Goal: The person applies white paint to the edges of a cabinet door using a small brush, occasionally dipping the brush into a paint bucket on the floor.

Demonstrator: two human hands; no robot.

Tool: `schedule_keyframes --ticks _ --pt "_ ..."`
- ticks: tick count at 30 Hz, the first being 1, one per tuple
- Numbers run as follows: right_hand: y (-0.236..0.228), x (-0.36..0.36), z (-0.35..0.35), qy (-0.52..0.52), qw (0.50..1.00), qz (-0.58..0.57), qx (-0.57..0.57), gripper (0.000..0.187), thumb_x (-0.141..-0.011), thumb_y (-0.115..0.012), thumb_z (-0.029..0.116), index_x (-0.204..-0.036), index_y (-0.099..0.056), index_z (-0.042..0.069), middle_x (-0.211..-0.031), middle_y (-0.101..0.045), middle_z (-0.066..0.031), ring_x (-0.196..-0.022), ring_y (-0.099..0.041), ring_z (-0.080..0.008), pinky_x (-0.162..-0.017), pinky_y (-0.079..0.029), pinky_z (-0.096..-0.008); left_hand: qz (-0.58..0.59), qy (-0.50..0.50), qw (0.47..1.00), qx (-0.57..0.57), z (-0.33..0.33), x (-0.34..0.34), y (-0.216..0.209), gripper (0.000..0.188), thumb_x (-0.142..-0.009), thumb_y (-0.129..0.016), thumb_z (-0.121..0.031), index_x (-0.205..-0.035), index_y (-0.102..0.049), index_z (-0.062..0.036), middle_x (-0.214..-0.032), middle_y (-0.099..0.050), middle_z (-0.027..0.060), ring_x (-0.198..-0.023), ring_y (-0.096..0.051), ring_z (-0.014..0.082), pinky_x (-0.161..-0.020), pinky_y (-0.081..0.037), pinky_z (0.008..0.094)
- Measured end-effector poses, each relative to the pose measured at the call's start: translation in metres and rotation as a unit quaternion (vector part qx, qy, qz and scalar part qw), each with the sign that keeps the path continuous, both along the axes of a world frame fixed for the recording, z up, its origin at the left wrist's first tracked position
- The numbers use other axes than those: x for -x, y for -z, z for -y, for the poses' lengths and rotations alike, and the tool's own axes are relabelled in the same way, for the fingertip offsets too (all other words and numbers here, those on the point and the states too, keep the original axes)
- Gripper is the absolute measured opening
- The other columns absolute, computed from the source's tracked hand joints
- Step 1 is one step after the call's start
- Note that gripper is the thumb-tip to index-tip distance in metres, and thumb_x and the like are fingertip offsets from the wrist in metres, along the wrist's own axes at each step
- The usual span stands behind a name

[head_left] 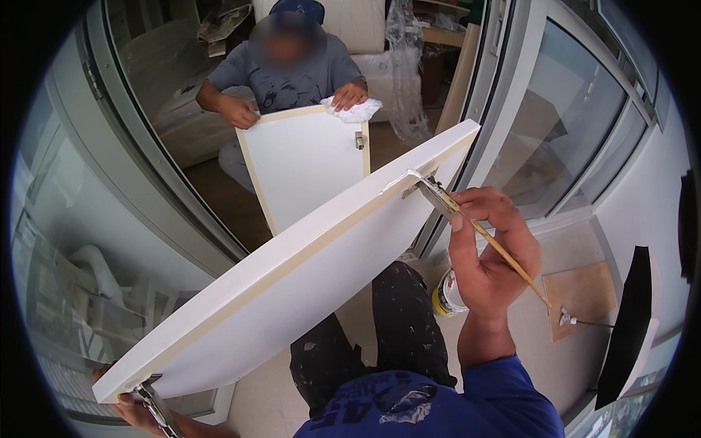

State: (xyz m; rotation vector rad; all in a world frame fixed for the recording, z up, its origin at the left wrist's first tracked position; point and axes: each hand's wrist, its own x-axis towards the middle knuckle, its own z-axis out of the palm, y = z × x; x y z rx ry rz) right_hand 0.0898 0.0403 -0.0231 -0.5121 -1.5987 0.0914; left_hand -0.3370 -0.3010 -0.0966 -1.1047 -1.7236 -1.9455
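Note:
A white door panel point(292, 292) slants across the view, with beige masking tape point(277, 274) along its face beside the edge. My left hand point(135, 410) grips its lower left end, next to a metal hinge point(155, 407); part of that hand is hidden behind the panel. Between the thumb and fingers of my right hand point(496, 248) is a thin paintbrush point(504, 254) with a wooden handle. Its white, paint-covered tip touches the panel's edge near the upper right end, where wet-looking white paint shows. A second metal hinge point(442, 204) sits behind the brush there, partly covered by my fingers.
Across from me a person point(292, 80) holds another taped white panel point(307, 160) and a white cloth point(354, 109). A paint bucket point(447, 296) stands on the floor by my legs. Glass doors flank both sides. Cardboard point(580, 296) lies at right, near a black panel point(628, 328).

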Motion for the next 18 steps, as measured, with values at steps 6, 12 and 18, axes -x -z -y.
schedule_keyframes --ticks 6,12,18 --pt "-0.006 0.001 0.008 -0.036 0.999 0.021 0.002 0.017 -0.073 -0.067 -0.008 -0.087 -0.065 0.001 -0.083 -0.071 -0.0118 -0.084 -0.071 -0.0253 -0.082 -0.052 -0.0363 -0.011 -0.003 1.000 0.020 0.013 0.025 0.008 0.081 -0.085 -0.064 -0.066 -0.120 -0.048 0.0045 -0.100 -0.050 0.0081 -0.086 -0.052 0.0177 -0.071 -0.043 0.0306" --pt "-0.003 0.000 -0.001 -0.009 1.000 0.013 -0.003 0.019 -0.072 -0.065 -0.010 -0.087 -0.064 0.001 -0.085 -0.071 -0.0123 -0.082 -0.070 -0.0254 -0.081 -0.052 -0.0368 -0.010 -0.001 1.000 0.012 0.007 0.012 0.003 0.082 -0.085 -0.066 -0.065 -0.123 -0.047 0.0050 -0.103 -0.051 0.0091 -0.091 -0.052 0.0181 -0.073 -0.044 0.0313" --pt "-0.009 0.006 0.009 0.019 1.000 0.006 0.009 0.020 -0.071 -0.063 -0.011 -0.086 -0.063 0.002 -0.087 -0.071 -0.0132 -0.081 -0.068 -0.0261 -0.082 -0.051 -0.0373 0.059 0.008 0.992 -0.110 -0.018 -0.027 -0.010 0.091 -0.068 -0.087 -0.051 -0.125 -0.043 0.0048 -0.095 -0.052 0.0084 -0.086 -0.053 0.0200 -0.092 -0.044 0.0409"
